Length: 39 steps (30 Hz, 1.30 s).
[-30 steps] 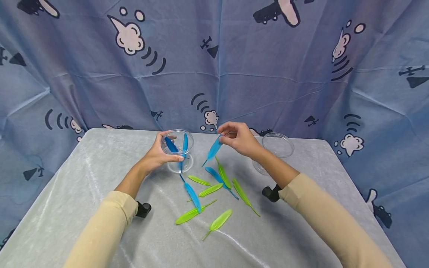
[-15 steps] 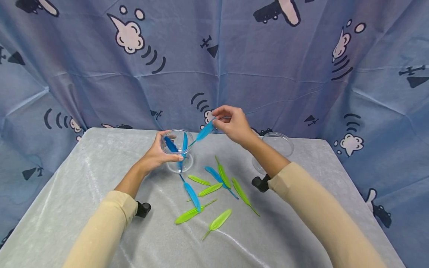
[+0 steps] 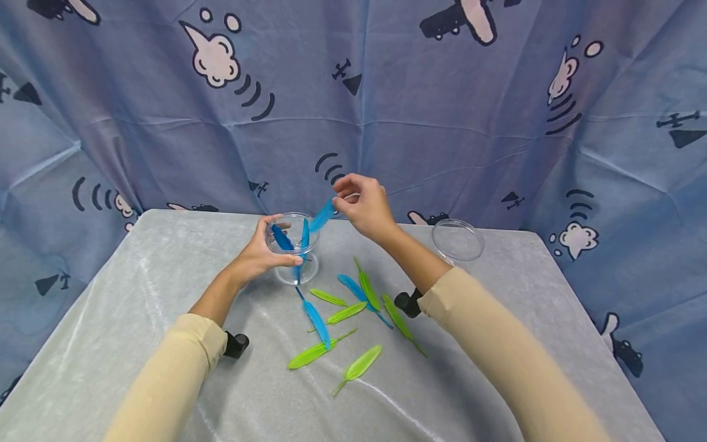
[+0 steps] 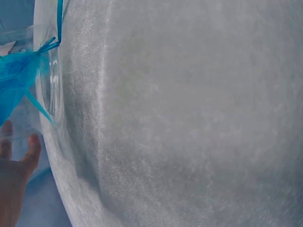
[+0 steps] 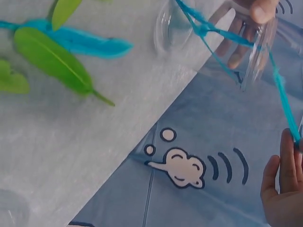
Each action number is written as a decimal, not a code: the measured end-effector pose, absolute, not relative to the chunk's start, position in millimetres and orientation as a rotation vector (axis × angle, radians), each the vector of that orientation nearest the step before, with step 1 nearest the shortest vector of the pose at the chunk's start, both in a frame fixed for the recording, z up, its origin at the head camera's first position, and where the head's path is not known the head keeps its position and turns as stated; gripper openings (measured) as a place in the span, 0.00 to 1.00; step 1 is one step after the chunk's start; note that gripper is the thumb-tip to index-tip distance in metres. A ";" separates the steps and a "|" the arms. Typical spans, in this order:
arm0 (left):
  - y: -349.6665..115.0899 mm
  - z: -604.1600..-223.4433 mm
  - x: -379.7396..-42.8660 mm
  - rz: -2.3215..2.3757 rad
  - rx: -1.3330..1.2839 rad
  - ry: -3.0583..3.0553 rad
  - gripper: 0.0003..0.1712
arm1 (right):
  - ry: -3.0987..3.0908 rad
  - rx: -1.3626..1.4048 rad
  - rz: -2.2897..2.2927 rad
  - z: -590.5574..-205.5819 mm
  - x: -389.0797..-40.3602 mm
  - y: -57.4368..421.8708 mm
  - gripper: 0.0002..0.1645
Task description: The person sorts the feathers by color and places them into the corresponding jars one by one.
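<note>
My left hand (image 3: 259, 253) grips a clear plastic jar (image 3: 310, 270) near the far edge of the table, thumb on the near side. Inside stand a dark blue feather (image 3: 282, 238) and a lighter blue one (image 3: 305, 234). My right hand (image 3: 363, 205) pinches another light blue feather (image 3: 323, 215) by its vaned end, above and right of the jar. This feather slants down, its quill end at the jar's mouth. In the right wrist view, the pinched feather (image 5: 282, 92) runs from my fingertips to the jar's rim (image 5: 258, 56). The left wrist view shows only part of my left hand (image 4: 16, 177).
Several green feathers, one being this front one (image 3: 361, 363), lie scattered mid-table with two blue feathers, a nearer one (image 3: 316, 319) and a farther one (image 3: 353, 287). A second clear jar (image 3: 483, 244) stands right, partly behind my right forearm. A patterned curtain (image 3: 442, 153) hangs behind.
My right hand has risen and moved left with the light blue feather, bringing its quill end from beside the jar to the mouth. My left hand and the jar have stayed put.
</note>
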<state>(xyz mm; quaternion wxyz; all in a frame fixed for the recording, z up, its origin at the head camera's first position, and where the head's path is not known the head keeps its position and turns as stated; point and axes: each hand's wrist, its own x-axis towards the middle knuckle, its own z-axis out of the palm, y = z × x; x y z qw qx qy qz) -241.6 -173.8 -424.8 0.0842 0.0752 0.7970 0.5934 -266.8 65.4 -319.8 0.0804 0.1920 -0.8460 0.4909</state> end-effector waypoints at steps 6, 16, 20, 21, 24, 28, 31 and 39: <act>-174.1 -425.6 -242.7 1.772 0.233 2.375 0.59 | -2.564 0.688 1.387 -326.9 -262.3 54.3 0.07; -173.6 -425.7 -243.0 1.795 0.251 2.347 0.59 | -2.662 0.858 1.417 -339.2 -254.8 43.0 0.09; -173.4 -425.0 -242.8 1.806 0.257 2.333 0.59 | -2.709 0.901 1.423 -341.9 -252.6 39.7 0.08; -173.3 -424.8 -242.7 1.808 0.255 2.329 0.59 | -2.720 0.915 1.423 -342.3 -252.0 39.1 0.07; -172.9 -424.7 -242.5 1.813 0.249 2.322 0.59 | -2.743 0.965 1.417 -343.8 -251.0 39.0 0.07; -173.6 -425.2 -243.0 1.811 0.252 2.328 0.58 | -2.709 1.024 1.462 -347.0 -251.5 43.9 0.11; -173.3 -425.1 -243.3 1.798 0.238 2.344 0.59 | -2.664 1.016 1.506 -350.2 -252.9 52.5 0.13; -173.0 -423.8 -242.1 1.758 0.191 2.381 0.61 | -2.692 0.843 1.554 -367.6 -259.3 78.9 0.14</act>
